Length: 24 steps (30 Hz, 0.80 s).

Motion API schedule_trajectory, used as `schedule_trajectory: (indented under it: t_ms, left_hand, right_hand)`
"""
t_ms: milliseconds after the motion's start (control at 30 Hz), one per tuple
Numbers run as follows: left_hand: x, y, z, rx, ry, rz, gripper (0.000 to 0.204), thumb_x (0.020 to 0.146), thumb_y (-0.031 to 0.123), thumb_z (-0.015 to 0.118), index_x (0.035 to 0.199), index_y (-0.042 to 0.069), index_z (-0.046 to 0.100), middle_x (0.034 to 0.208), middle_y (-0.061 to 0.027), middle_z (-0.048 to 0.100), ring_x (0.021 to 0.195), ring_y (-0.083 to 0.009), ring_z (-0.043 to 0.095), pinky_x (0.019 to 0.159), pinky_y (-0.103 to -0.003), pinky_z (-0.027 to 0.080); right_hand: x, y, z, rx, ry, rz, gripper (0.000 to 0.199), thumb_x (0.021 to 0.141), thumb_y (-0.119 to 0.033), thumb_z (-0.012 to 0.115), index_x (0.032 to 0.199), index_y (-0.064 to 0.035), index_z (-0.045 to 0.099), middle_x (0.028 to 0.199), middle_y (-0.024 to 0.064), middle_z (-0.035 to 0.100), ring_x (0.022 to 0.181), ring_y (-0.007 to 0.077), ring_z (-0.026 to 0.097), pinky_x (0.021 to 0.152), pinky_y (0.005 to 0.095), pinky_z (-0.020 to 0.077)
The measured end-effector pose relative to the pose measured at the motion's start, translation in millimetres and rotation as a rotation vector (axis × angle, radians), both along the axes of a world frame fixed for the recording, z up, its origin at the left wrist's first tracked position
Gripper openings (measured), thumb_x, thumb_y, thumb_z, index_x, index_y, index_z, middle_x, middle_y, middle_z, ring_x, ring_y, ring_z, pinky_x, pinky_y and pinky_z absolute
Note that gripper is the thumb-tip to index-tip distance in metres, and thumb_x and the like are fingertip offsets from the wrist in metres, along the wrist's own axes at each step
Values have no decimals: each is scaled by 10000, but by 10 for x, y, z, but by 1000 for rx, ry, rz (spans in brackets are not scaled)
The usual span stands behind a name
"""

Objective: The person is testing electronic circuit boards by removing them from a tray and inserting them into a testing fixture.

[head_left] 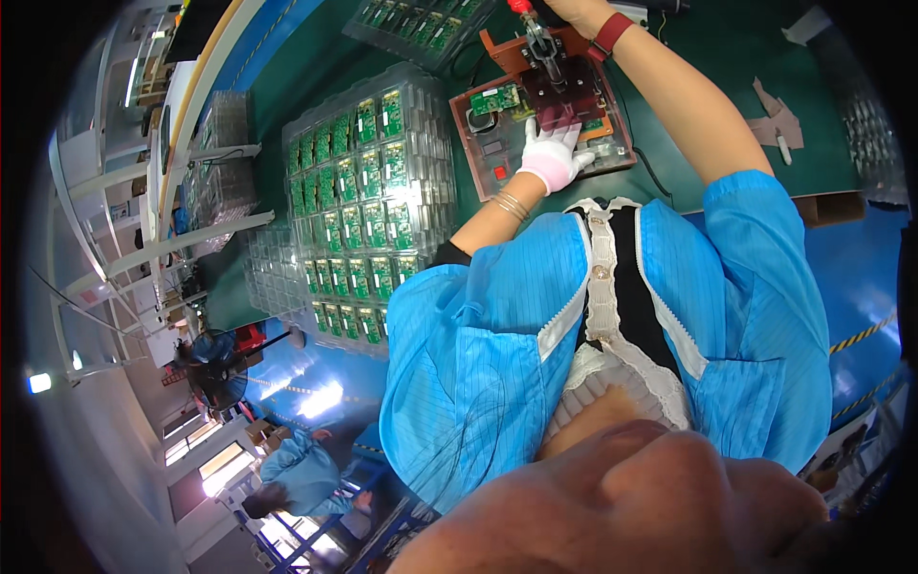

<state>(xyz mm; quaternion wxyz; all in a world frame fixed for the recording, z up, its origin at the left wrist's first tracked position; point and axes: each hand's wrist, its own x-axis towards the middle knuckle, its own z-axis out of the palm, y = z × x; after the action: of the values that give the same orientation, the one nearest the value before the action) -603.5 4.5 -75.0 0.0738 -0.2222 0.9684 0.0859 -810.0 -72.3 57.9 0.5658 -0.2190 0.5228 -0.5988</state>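
Red-brown fixture (463, 158) just right of clear tray stack (442, 134) holding green boards (367, 172). Green circuit board (493, 100) on fixture, up-left of gloved left hand (551, 155); fingers spread, tips tinted beneath translucent red plate (576, 84). Toggle clamp (543, 50) stands over plate, crowding fingers. Bare right hand (579, 11) near red clamp handle (519, 5), cut by top edge; cannot tell finger state. Black cable (654, 175) by fixture's right edge; green work surface (696, 172) stretches to pale cloth (776, 120), white pen (784, 149).
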Motion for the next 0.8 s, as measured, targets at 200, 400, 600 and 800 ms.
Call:
schedule_trajectory:
  t_ms: [200,400,600,800]
  left_hand:
    - [194,-40,-20,-72,163,-81,493,904,428,423,1262,106,527,1324,-82,511,1257,-329,403,1064,-577,185]
    - [342,-91,-94,58,221,50,442,911,409,405,1222,140,568,1332,-49,507,1287,-359,366,1060,-606,157]
    - [856,-169,-183,183,423,178,365,907,343,449,1170,142,602,1322,-39,518,1278,-359,378,1078,-554,187]
    - [1148,-156,-295,47,476,547,424,866,207,536,1284,143,513,1399,-94,430,1322,-337,339,1092,-466,218]
  right_hand:
    - [-203,-58,-298,-56,4,-12,196,809,-188,648,884,-8,656,805,52,671,660,133,579,623,224,459]
    - [126,414,546,-404,401,-101,173,805,-170,649,867,-9,645,823,60,680,641,132,577,602,223,460]
    - [105,1034,831,-612,1005,195,326,848,-178,646,1125,-15,590,1043,63,676,730,111,624,676,200,503]
    - [310,1565,111,-961,1328,162,334,702,40,707,1007,-93,680,904,33,705,619,164,632,588,243,506]
